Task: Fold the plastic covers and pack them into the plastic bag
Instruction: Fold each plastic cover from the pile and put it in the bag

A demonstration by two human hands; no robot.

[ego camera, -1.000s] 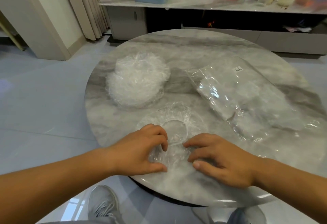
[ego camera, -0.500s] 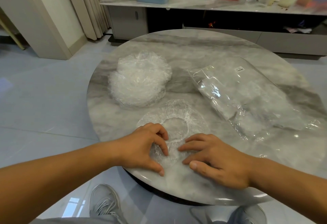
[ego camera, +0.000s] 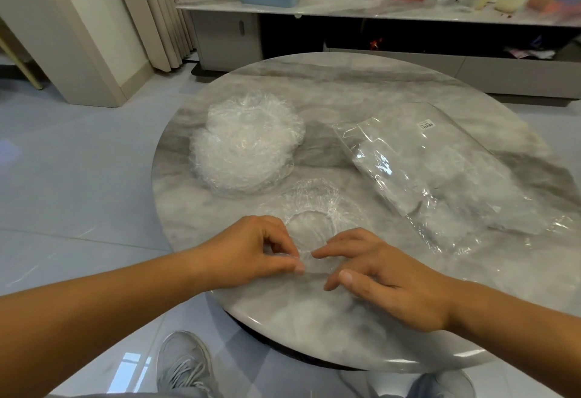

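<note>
Progress early: left hand point(ego camera: 251, 250) pinches near edge of one unfolded cover point(ego camera: 314, 206) at table point(ego camera: 345, 83) front; right hand point(ego camera: 386, 275) rests on it, fingers loose. Pile of covers point(ego camera: 245, 149) unfolded behind; bag point(ego camera: 440, 177) lies apart, right.

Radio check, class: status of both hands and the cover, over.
Left hand pinches near edge of spread cover. Right hand open, fingertip touching it. Stack and plastic bag lie beyond, clear.

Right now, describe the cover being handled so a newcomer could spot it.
On the round marble table, look at the near edge. The single cover lies flat there, left hand pinching its rim, unlike the heaped pile behind it and the plastic bag.
</note>
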